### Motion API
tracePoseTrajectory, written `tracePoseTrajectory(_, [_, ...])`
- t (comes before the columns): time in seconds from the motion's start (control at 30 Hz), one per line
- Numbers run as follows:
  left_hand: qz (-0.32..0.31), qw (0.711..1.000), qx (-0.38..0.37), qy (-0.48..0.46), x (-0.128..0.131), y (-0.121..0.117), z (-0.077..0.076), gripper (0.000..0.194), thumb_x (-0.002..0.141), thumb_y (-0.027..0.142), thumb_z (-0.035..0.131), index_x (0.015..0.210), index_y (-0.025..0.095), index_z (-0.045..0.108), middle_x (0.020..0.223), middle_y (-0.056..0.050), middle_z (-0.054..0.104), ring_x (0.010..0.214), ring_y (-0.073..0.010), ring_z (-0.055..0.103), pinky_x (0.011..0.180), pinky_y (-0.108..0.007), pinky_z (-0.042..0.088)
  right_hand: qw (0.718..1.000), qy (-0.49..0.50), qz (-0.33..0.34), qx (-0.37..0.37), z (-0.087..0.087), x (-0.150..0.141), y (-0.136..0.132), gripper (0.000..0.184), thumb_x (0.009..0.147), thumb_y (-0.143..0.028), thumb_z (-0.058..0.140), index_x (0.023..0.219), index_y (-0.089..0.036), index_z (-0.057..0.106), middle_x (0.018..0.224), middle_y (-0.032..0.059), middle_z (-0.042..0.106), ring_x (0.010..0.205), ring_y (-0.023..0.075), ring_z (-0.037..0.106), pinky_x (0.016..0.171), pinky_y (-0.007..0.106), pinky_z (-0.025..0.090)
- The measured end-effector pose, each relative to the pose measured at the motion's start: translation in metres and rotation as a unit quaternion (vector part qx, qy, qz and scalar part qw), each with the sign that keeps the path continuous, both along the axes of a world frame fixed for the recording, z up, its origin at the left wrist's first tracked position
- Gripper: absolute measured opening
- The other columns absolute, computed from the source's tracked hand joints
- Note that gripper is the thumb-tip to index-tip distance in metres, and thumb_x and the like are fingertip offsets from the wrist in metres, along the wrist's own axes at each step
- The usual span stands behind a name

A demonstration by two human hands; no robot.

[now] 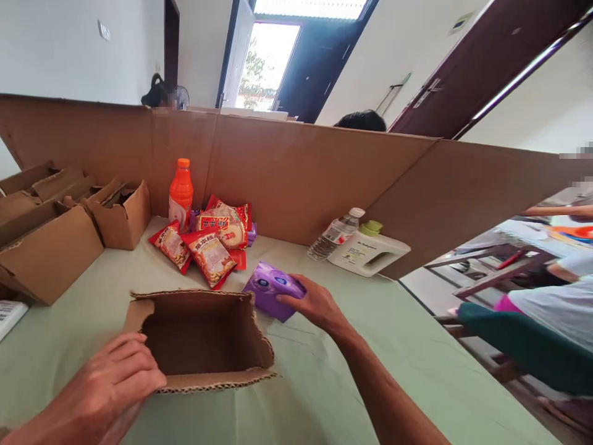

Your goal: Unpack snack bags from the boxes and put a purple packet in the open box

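My left hand (118, 377) grips the near left corner of an open cardboard box (217, 382), fingers bent over its cut edge. The inside of the box looks dark, with nothing visible in it. Just right of the box, my right hand (315, 303) is closed on a purple tissue pack (273, 293), thumb on the top face and fingers at its far right side. Behind the box lie several red snack packets (212, 256), heaped in front of an orange drink bottle (181, 194). Part of another purple pack (251, 233) shows beneath the heap.
More cardboard boxes (55, 247) crowd the left side. A clear water bottle (333, 236) leans beside a white jug with a green cap (370, 250) at the back right. A tall cardboard partition (287, 179) borders the table. Another person (551, 303) sits at the right.
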State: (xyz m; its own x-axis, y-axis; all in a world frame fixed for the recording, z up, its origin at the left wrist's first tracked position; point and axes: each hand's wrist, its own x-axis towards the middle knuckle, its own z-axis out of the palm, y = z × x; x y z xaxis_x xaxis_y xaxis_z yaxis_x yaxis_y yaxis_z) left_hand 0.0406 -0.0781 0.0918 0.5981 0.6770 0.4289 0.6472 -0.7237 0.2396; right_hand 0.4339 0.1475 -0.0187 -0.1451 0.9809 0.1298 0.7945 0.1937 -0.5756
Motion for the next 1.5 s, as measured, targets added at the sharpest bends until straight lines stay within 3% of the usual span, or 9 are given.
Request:
tracePoseTrajectory(0.2, [0.079, 0.994, 0.038, -0.060, 0.011, 0.006, -0.015, 0.028, 0.085, 0.005, 0.052, 0.107, 0.020, 0.062, 0.092, -0.003, 0.067, 0.092, -0.0192, 0.062, 0.106, -0.045, 0.045, 0.937, 0.317, -0.072, 0.124, 0.081, 0.004, -0.061, 0.055, 0.067, -0.056, 0.077, 0.111, -0.026, 0.064, 0.087, 0.0019, 0.073, 0.074, 0.0233, 0.068, 0.066, 0.036, 0.056])
tracePoseTrajectory(0.3, [0.091, 0.989, 0.065, -0.094, 0.012, 0.006, -0.024, 0.029, 0.080, 0.005, 0.055, 0.105, 0.018, 0.061, 0.091, -0.004, 0.066, 0.094, -0.0199, 0.061, 0.106, -0.048, 0.044, 0.935, 0.321, 0.059, 0.142, 0.126, -0.027, -0.095, 0.058, 0.069, -0.052, 0.082, 0.119, -0.030, 0.062, 0.092, 0.0013, 0.073, 0.073, 0.0213, 0.069, 0.059, 0.030, 0.055])
tracePoseTrajectory(0.4, [0.126, 0.980, 0.089, -0.126, 0.017, 0.002, -0.031, 0.025, 0.078, 0.004, 0.056, 0.098, 0.018, 0.061, 0.088, -0.003, 0.065, 0.092, -0.0196, 0.060, 0.105, -0.049, 0.045, 0.953, 0.154, 0.221, 0.139, 0.149, -0.072, -0.115, 0.054, 0.073, -0.042, 0.080, 0.122, -0.027, 0.060, 0.102, 0.0038, 0.072, 0.082, 0.0219, 0.069, 0.066, 0.030, 0.056])
tracePoseTrajectory(0.63, [0.133, 0.975, 0.075, -0.161, 0.021, -0.010, -0.036, 0.022, 0.076, 0.003, 0.053, 0.088, 0.021, 0.058, 0.080, -0.001, 0.064, 0.084, -0.0183, 0.061, 0.100, -0.047, 0.050, 0.888, -0.279, 0.367, 0.005, 0.143, -0.153, -0.120, 0.025, 0.078, -0.024, 0.067, 0.101, -0.015, 0.063, 0.102, 0.0142, 0.069, 0.094, 0.0299, 0.065, 0.075, 0.040, 0.054])
tracePoseTrajectory(0.9, [0.099, 0.979, 0.048, -0.173, 0.015, -0.010, -0.045, 0.023, 0.078, 0.001, 0.050, 0.091, 0.020, 0.055, 0.082, -0.002, 0.062, 0.086, -0.0174, 0.059, 0.101, -0.046, 0.050, 0.844, -0.381, 0.376, -0.029, 0.108, -0.185, -0.110, 0.056, 0.085, -0.039, 0.073, 0.128, -0.006, 0.059, 0.119, 0.0220, 0.068, 0.104, 0.0362, 0.067, 0.080, 0.045, 0.056])
tracePoseTrajectory(1.03, [0.094, 0.977, 0.046, -0.188, 0.014, -0.007, -0.048, 0.024, 0.079, 0.001, 0.048, 0.091, 0.020, 0.056, 0.082, -0.002, 0.064, 0.085, -0.0175, 0.060, 0.100, -0.045, 0.052, 0.821, -0.401, 0.403, -0.052, 0.101, -0.187, -0.106, 0.050, 0.085, -0.037, 0.072, 0.124, -0.006, 0.063, 0.113, 0.0210, 0.072, 0.097, 0.0334, 0.070, 0.078, 0.041, 0.056])
tracePoseTrajectory(1.23, [0.082, 0.974, 0.060, -0.202, 0.014, -0.007, -0.049, 0.024, 0.078, 0.001, 0.049, 0.090, 0.020, 0.058, 0.083, -0.003, 0.065, 0.094, -0.0190, 0.062, 0.099, -0.042, 0.054, 0.822, -0.407, 0.395, -0.047, 0.100, -0.202, -0.107, 0.043, 0.088, -0.027, 0.068, 0.124, -0.003, 0.062, 0.113, 0.0226, 0.071, 0.099, 0.0340, 0.070, 0.077, 0.040, 0.056])
tracePoseTrajectory(1.33, [0.127, 0.967, 0.065, -0.210, 0.012, -0.015, -0.056, 0.027, 0.081, 0.002, 0.049, 0.096, 0.022, 0.061, 0.115, -0.009, 0.064, 0.122, -0.0264, 0.056, 0.105, -0.048, 0.051, 0.822, -0.405, 0.398, -0.051, 0.108, -0.202, -0.108, 0.054, 0.086, -0.033, 0.072, 0.129, -0.003, 0.060, 0.116, 0.0230, 0.070, 0.101, 0.0354, 0.069, 0.079, 0.042, 0.056])
tracePoseTrajectory(1.5, [0.206, 0.958, 0.097, -0.175, -0.001, -0.018, -0.079, 0.034, 0.088, 0.015, 0.058, 0.122, 0.020, 0.056, 0.148, -0.015, 0.044, 0.133, -0.0279, 0.051, 0.105, -0.041, 0.053, 0.899, -0.270, 0.342, 0.049, 0.145, -0.156, -0.115, 0.030, 0.096, -0.037, 0.060, 0.118, -0.018, 0.067, 0.113, 0.0121, 0.074, 0.098, 0.0267, 0.070, 0.087, 0.040, 0.053])
